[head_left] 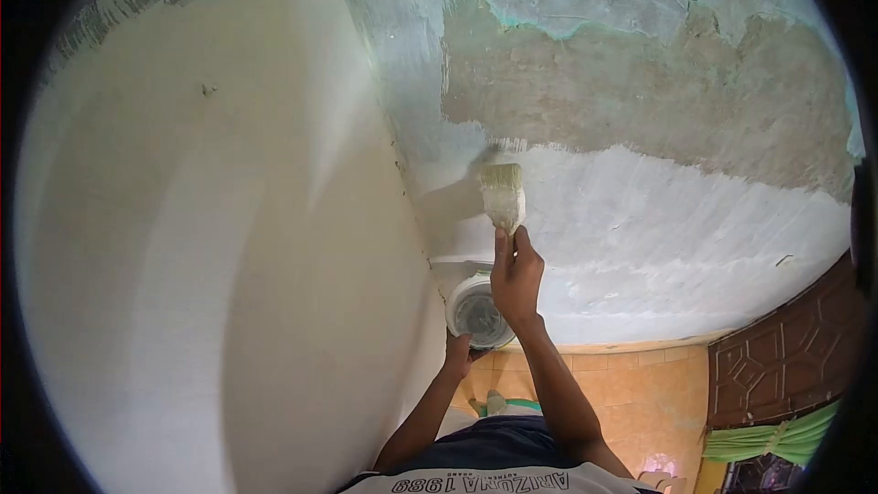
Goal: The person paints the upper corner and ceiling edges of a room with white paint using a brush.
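Note:
My right hand (pixel 516 276) grips the handle of a wide paintbrush (pixel 502 195), bristles up against the wall near the inside corner. The brush is coated in white paint. Below it my left hand (pixel 458 353) holds a round white paint bucket (pixel 476 309) from underneath, close to the corner. The wall to the right (pixel 658 220) is white in its lower part and bare, peeling grey-green plaster (pixel 640 82) above. The brush tip sits at the border between the white band and the bare patch.
The left wall (pixel 210 247) is smoothly painted cream white. Orange floor tiles (pixel 631 393) lie below. A carved brown wooden door (pixel 786 348) and a green curtain (pixel 777 439) are at the lower right. My dark shorts and printed shirt show at the bottom.

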Motion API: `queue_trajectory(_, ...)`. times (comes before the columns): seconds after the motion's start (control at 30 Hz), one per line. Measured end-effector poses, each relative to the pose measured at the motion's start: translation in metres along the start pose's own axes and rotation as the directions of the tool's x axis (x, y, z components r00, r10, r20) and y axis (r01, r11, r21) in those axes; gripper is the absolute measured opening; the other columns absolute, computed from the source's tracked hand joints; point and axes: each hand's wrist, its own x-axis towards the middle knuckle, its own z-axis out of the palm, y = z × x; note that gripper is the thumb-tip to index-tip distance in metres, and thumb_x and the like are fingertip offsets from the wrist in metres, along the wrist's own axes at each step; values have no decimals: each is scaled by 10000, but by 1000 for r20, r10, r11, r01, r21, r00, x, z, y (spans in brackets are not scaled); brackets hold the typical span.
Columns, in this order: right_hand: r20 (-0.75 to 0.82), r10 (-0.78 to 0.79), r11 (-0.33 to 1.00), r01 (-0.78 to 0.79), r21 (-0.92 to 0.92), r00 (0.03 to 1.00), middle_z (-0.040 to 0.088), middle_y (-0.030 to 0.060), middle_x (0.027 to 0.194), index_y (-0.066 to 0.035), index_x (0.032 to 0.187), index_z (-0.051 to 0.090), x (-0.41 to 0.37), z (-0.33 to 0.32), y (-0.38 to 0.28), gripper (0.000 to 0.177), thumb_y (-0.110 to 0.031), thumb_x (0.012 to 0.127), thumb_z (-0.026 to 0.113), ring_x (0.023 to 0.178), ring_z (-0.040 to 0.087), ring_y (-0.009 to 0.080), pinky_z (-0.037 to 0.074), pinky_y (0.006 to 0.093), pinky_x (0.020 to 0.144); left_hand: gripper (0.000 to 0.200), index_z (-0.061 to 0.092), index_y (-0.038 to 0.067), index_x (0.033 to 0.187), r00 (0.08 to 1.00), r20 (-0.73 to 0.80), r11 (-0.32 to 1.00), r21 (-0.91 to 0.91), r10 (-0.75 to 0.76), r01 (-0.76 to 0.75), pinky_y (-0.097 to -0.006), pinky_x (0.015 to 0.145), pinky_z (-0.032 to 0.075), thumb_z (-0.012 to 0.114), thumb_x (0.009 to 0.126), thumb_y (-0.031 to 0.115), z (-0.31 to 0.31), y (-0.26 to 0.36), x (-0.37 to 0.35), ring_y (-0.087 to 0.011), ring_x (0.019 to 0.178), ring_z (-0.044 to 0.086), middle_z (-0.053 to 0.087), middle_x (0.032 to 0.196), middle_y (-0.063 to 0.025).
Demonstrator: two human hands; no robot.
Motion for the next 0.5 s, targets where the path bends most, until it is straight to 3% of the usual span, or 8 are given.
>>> queue_trajectory(0.03,0,0,1000,0,-3,1000,502,114,579,43,904,578,4,0,-1,246,-174,1019,571,523,562,178,413,363,490,609,274,218,1484,1000,-3,1000,-3,-2,2,-513,866,619,453,936,22,0,-2,1,-357,1248,555,434,1438,-142)
queue_trajectory(0.1,-80,-250,968,249,-24,965,583,185,625,1,873,566,18,5,-6,193,-145,997,595,499,575,348,424,390,452,614,270,226,1485,1000,-7,1000,-5,-22,22,-510,864,620,449,935,22,0,-3,2,-358,1239,564,435,1438,-140)
queue_trajectory(0.23,-110,-268,957,251,-145,957,582,190,597,-3,810,546,38,14,-9,239,-146,993,603,491,596,360,427,404,442,634,251,251,1494,998,-25,998,15,-57,57,-501,853,628,432,934,16,-8,-7,8,-361,1208,588,434,1438,-142)
queue_trajectory(0.33,-157,-186,982,178,-59,970,499,128,486,14,743,567,41,19,5,344,-203,1008,599,386,547,216,407,349,415,656,229,250,1503,999,42,1000,2,21,-21,-497,847,635,429,929,3,-12,-3,10,-361,1196,598,429,1438,-151)
queue_trajectory(0.37,-156,-188,982,182,-56,970,499,128,486,14,743,567,39,19,5,344,-203,1008,599,386,547,216,407,349,415,656,229,250,1503,999,40,1000,1,25,-25,-497,847,635,429,929,3,-13,-2,12,-361,1196,598,429,1438,-151)
queue_trajectory(0.43,-17,72,987,-69,144,997,508,67,482,27,769,600,31,18,4,391,-268,1025,578,372,517,138,419,318,397,672,232,247,1505,1000,-13,999,-30,21,-22,-488,849,637,441,921,-9,-8,6,1,-356,1211,589,426,1442,-154)
queue_trajectory(0.5,45,147,958,-153,244,988,512,47,489,37,818,625,16,15,4,398,-294,1030,567,366,499,120,410,302,383,641,267,245,1484,999,-45,999,-45,10,-12,-499,827,639,447,921,-3,-9,3,4,-349,1202,597,447,1430,-137)
